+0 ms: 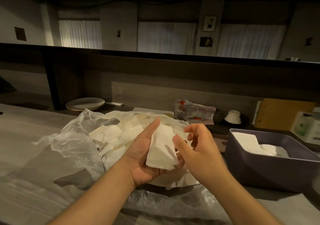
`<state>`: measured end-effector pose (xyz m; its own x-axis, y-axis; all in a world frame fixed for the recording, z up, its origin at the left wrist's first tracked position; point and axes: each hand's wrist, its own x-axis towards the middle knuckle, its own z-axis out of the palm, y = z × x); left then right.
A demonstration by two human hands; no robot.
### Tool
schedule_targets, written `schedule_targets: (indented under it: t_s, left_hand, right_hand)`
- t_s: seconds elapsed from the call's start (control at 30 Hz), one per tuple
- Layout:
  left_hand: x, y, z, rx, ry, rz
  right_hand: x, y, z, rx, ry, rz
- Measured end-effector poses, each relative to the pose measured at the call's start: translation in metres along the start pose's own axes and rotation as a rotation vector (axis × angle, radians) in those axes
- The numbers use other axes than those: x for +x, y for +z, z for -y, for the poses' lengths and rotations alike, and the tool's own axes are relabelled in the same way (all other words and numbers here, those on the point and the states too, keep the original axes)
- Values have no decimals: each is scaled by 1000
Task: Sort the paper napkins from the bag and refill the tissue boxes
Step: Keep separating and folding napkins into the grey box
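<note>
Plates [85,104]: stacked at the back of the worktop [22,138], well left of and behind the bag – out of the sorting area, likely set aside.
Bag [72,138]: thin clear plastic, spread open and flattened on the worktop so its contents can be reached from above; it serves here as the landmark.
Loose napkins [112,134]: a jumbled white heap lying in the bag's open mouth, unsorted by the look of it.
Left hand [147,155]: over the bag's right half, palm up, cradling a small stack of napkins [161,148]; the thumb stands up along the stack's left edge and the fingers curl under it – a hold that seems meant to square the sheets.
Right hand [199,148]: just right of that stack, its fingers [190,129] spread and loosely bent, thumb touching the stack's right edge, gripping nothing; probably tidying or peeling a sheet.
Glass mug [185,109]: behind the bag's right end, with red marks too blurred to read.
Tissue box [270,165]: dark purple, open-topped, right of the bag and near the right hand, partly filled with flat white napkins [256,143] – placed close for refilling.
Writing: a pale carton [306,127] with green print behind the box – no word or brand is legible.
</note>
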<state>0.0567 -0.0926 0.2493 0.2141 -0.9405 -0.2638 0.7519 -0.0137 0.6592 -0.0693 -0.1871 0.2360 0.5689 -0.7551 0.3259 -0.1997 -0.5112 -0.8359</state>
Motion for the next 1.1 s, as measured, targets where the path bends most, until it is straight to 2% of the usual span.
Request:
schedule_targets:
  t_s: [0.07,0.13,0.27,0.43,0.57,0.8,1.0,1.1]
  left_hand:
    - [-1,1,-2,5,35,-50]
    - [-2,2,-3,16,55,-79]
    - [1,-3,-4,15,83,-92]
    - [4,-6,-4,-37,41,-37]
    - [7,-5,-4,-59,50,-66]
    - [5,-4,-4,-72,31,-114]
    - [10,-10,-3,-56,0,-112]
    - [11,-9,-4,-44,15,-118]
  right_hand:
    - [-1,-2,-2,-80,-134,25]
    - [-3,-2,-2,-204,-247,121]
    - [-5,0,2,-390,-322,253]
    - [-8,0,4,-361,-366,170]
    - [-5,2,0,-392,-399,145]
    - [-5,1,0,-502,-398,229]
    - [-4,6,-6,-328,-398,105]
    - [-5,-3,3,134,-312,107]
